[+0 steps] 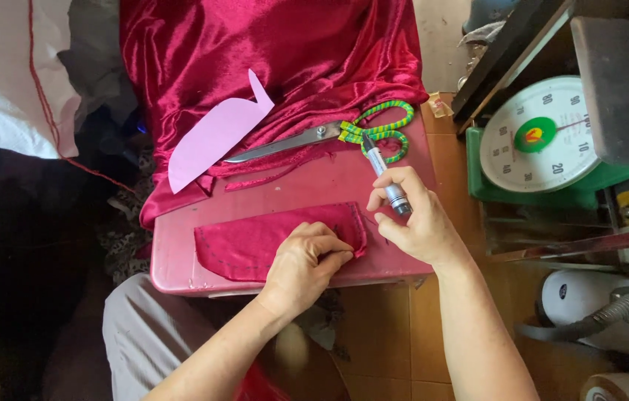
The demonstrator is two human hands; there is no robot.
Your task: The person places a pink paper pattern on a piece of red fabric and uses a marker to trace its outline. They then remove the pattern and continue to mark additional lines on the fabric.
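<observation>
Head view: the left hand (305, 260) presses flat on a cut crimson fabric piece (255, 245) on the table (180, 260), while the right hand (411, 215), fingers closed, grips a marker (385, 174). Marking looks underway; continuing calls for steadying the cloth.

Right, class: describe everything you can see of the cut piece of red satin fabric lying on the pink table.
The cut piece of red satin fabric is a long, flat, glossy shape with a curved lower edge and faint marked lines along its border. It lies on the pink table. The left hand presses its right end; the right hand holds a marker pen just beside it.
</observation>
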